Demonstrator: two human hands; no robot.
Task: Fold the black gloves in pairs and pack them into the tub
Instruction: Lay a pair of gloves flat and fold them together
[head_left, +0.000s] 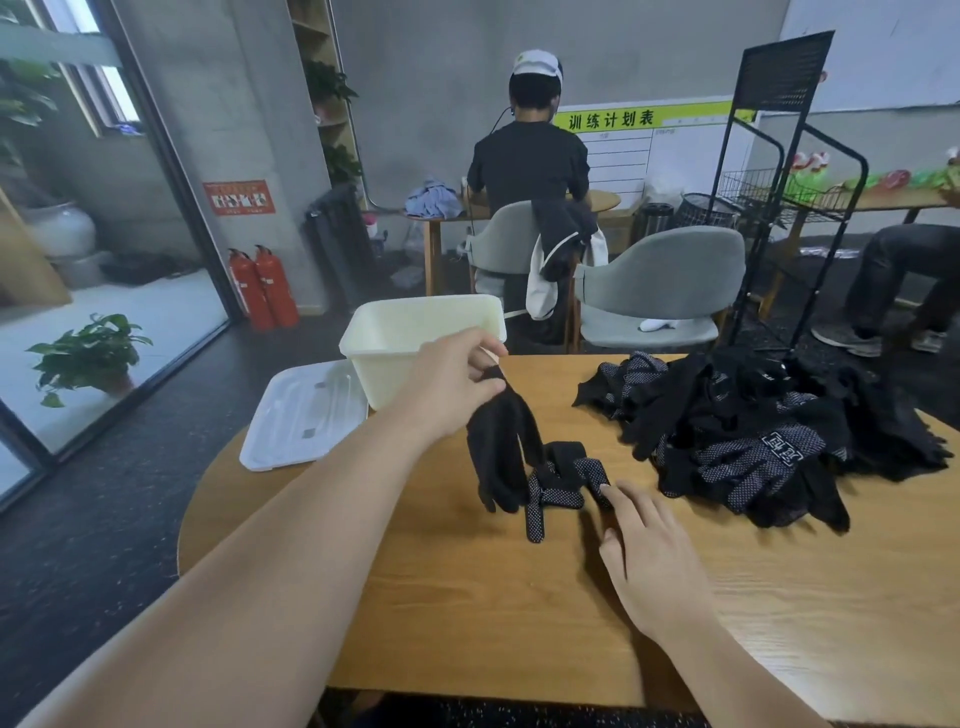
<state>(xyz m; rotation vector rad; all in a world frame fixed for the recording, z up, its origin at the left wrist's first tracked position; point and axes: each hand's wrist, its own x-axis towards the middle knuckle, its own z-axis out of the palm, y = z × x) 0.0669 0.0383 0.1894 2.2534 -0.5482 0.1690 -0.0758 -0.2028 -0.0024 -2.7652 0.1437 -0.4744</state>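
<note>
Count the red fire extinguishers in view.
2. One red cylindrical fire extinguisher stands on the floor by the grey concrete wall; the second just right of it. None looks hidden.

The near half of the table (467, 613) is bare wood, and a bare strip runs on between the hanging glove (501, 447) and the glove pile (753, 431) to the far edge beside the tub (387, 374). The pile fills the far right, the lid (306, 415) lies just left of the tub, and a dotted glove (563, 480) crosses the middle. The tub's mouth opens upward, though its inside cannot be seen.
</note>
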